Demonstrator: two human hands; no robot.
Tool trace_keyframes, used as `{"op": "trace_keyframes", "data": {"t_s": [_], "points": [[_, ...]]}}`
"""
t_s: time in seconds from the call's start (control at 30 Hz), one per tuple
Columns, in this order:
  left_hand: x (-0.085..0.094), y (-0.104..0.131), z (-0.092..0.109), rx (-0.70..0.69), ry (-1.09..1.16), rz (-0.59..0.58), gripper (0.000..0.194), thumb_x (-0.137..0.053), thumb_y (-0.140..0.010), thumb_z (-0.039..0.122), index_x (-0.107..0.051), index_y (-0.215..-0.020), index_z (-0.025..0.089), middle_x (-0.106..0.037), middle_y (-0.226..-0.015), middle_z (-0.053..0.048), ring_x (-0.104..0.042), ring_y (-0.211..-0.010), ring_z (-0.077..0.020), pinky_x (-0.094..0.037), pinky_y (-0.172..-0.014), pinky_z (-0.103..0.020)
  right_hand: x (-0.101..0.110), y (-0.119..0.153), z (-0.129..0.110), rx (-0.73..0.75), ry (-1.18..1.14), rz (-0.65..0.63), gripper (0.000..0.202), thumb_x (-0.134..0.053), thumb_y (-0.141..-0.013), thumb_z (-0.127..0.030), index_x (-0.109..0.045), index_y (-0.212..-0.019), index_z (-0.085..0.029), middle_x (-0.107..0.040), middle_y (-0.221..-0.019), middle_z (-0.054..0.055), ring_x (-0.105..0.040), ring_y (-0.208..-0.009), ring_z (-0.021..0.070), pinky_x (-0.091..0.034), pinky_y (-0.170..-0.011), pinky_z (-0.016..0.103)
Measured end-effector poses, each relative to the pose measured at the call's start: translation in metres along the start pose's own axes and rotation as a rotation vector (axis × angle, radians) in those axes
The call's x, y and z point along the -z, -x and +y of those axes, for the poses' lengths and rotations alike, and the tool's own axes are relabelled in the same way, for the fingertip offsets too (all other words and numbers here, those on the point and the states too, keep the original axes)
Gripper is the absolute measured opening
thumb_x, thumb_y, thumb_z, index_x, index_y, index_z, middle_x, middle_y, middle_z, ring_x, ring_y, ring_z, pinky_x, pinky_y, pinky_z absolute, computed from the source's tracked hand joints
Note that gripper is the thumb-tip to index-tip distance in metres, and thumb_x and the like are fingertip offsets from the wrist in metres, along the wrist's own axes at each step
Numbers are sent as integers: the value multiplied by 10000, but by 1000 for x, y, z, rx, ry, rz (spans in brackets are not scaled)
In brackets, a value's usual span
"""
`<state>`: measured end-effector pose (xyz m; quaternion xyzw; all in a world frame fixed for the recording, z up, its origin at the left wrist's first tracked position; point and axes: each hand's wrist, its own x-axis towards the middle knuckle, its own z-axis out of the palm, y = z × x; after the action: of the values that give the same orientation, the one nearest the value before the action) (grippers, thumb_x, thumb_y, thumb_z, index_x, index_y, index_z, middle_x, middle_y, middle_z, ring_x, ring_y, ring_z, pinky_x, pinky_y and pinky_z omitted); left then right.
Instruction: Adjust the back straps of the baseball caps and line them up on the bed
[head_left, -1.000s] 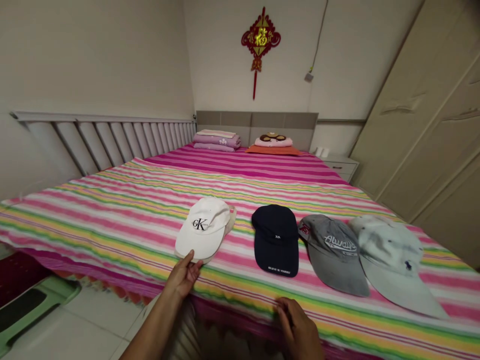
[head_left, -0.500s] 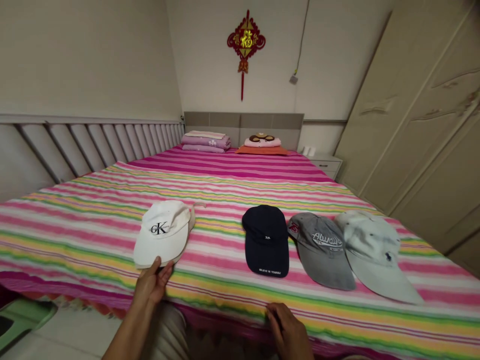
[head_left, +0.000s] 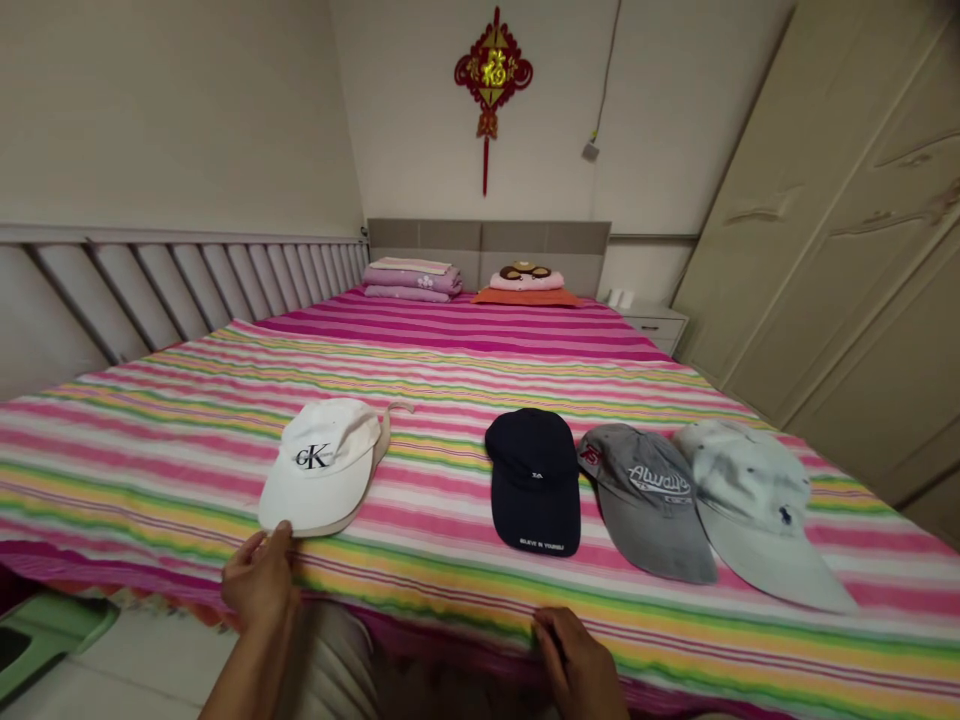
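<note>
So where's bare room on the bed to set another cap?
Bare striped sheet lies between the white cap and navy cap, left of the white cap, and behind all caps up to the pillows. Navy, grey cap and pale cap sit crowded together, edges overlapping.

bed (head_left: pixel 465 360) bears four caps in a row near its front edge | leftmost cap (head_left: pixel 322 465) apart, left hand (head_left: pixel 259 585) just before its brim | other three caps (head_left: pixel 652 490) side by side to the right | right hand (head_left: pixel 581 665) at bed edge | folded bedding (head_left: pixel 412 279) and pillow (head_left: pixel 525 290) at the headboard behind

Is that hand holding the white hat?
No. The left hand only touches the white cap at its brim's front edge; the right hand holds nothing.
</note>
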<state>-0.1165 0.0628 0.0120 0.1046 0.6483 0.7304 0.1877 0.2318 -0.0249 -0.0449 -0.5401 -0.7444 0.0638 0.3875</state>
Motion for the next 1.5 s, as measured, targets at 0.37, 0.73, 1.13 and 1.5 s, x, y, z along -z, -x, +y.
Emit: {"op": "trace_keyframes", "data": {"t_s": [0.37,0.73,1.13,1.5], "points": [[5,-6,51,509,213,-224,150,-505,-727,59,-511,-591,122,-518,-449,33,-430,-302,-53,-386,-298,-156,2,-1,0,5,4,-16,159,-394,-847,-216,-552,-857,-192,-637,-779,57,-634,-695,166,-491,-598,245],[-38,6,79,408,482,-317,217,-425,-766,-24,-545,-692,141,-603,-587,26,-579,-498,-58,-520,-508,-152,4,0,-2,-106,-90,-91,182,-396,-849,-272,-565,-853,-204,-639,-802,59,-625,-722,176,-472,-630,255],[1,106,6,544,510,-1037,450,-699,-487,11,-637,-885,211,-704,-796,-16,-644,-729,-172,-527,-671,-252,34,-55,-35,-330,-837,-223,384,-545,-736,-492,-546,-967,-185,-634,-925,103,-590,-854,219,-456,-729,319],[27,149,-25,775,385,-1399,344,-725,-503,103,-667,-834,175,-696,-757,-56,-639,-701,-207,-482,-673,-299,79,-73,-72,-510,-1585,-232,433,-724,-576,-412,-635,-936,-189,-698,-883,100,-617,-902,275,-455,-809,398]]}}
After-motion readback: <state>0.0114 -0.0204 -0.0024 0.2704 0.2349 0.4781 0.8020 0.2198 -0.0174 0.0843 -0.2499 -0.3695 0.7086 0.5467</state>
